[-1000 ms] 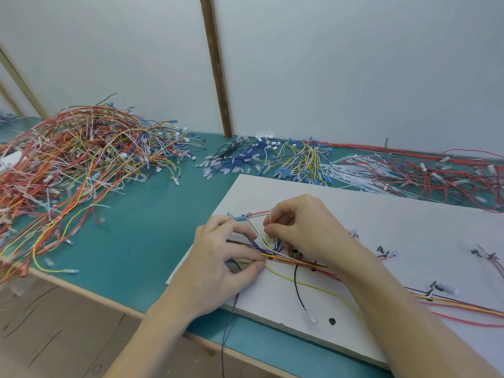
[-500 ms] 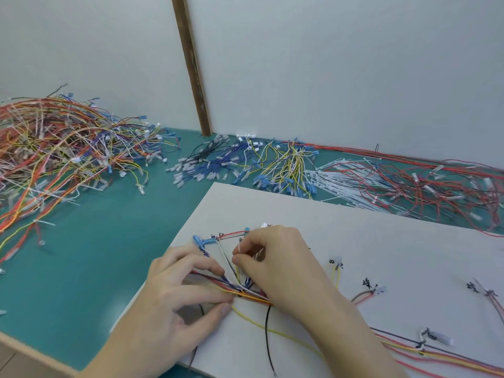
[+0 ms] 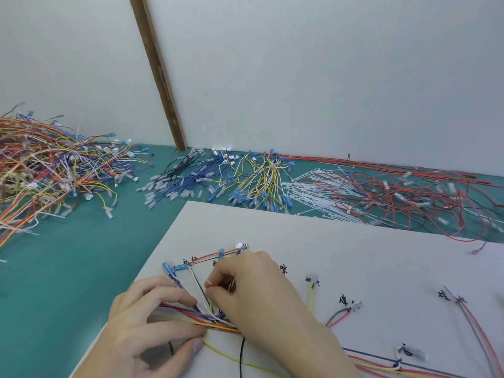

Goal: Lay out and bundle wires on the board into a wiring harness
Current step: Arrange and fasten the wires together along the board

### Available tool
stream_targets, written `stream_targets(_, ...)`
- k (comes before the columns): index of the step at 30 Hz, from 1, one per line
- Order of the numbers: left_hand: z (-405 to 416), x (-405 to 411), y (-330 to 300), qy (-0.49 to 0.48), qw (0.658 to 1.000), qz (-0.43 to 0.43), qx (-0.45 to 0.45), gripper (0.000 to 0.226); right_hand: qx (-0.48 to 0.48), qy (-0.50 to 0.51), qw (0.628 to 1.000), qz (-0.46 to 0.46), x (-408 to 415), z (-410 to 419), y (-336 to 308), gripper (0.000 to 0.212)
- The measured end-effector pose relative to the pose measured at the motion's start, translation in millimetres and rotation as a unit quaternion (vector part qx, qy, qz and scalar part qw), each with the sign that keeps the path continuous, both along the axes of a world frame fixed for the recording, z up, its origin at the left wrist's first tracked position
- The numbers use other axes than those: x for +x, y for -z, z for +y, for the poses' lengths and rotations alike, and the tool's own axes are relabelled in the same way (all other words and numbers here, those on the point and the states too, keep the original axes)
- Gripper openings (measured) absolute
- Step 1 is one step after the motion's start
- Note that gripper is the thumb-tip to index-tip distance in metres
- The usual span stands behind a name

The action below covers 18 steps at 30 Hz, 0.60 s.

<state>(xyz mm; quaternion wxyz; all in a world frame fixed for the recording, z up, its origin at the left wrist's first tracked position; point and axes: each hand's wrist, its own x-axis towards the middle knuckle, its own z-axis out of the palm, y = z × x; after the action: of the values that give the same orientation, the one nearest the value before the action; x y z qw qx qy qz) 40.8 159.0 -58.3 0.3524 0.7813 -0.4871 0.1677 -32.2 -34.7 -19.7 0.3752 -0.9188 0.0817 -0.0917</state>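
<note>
Both hands are working at the near-left corner of the white board, which is lying on the teal surface. The left hand is pressing down on the wire bundle, its grip closing on it: index finger lying over the top, thumb tip sitting at the near side. The right hand is curling over the same bundle just beside it, grip clamped, fingertips pinching a thin wire where the strands are fanning up toward the blue terminals. Laid-out wires are running right along the board past handwritten labels. Behind the board, a big tangled wire pile is sitting far left, blue and yellow leads in the middle, white cable ties and red wires right.
</note>
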Motion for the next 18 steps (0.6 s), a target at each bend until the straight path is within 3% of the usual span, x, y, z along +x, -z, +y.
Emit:
stream_targets(3, -3.4, 4.6, -0.2, -0.005, 0.998, 0.056, -0.027, 0.015, 0.005, -0.013, 1.0, 0.011, -0.6, 0.8, -0.8, 0.013)
stream_targets(6, -0.4, 9.5, -1.9, -0.01, 0.996, 0.086, 0.021, 0.017, 0.005, -0.009, 0.999, 0.031, -0.6, 2.0, -3.9, 0.019)
stream_targets(8, 4.6, 12.8, 1.8, -0.027, 0.992, 0.127, 0.002, 0.025, 0.005, -0.008, 0.999, 0.032, -0.5, 0.2, -8.0, 0.025)
stream_targets(10, 10.4, 16.8, 10.8, -0.041, 0.988, 0.148, -0.008, 0.019, 0.0, -0.015, 0.999, 0.032, 0.9, -0.4, -10.6, 0.031)
stream_targets(13, 6.1, 17.7, 9.4, -0.029, 0.991, 0.13, -0.014, 0.014, -0.021, -0.013, 1.0, 0.017, 4.4, 0.2, -8.6, 0.033)
stream_targets(18, -5.2, 7.0, 7.1, 0.004, 1.0, 0.012, -0.004, 0.009, -0.053, 0.002, 0.998, -0.03, 3.6, -2.4, 1.3, 0.027)
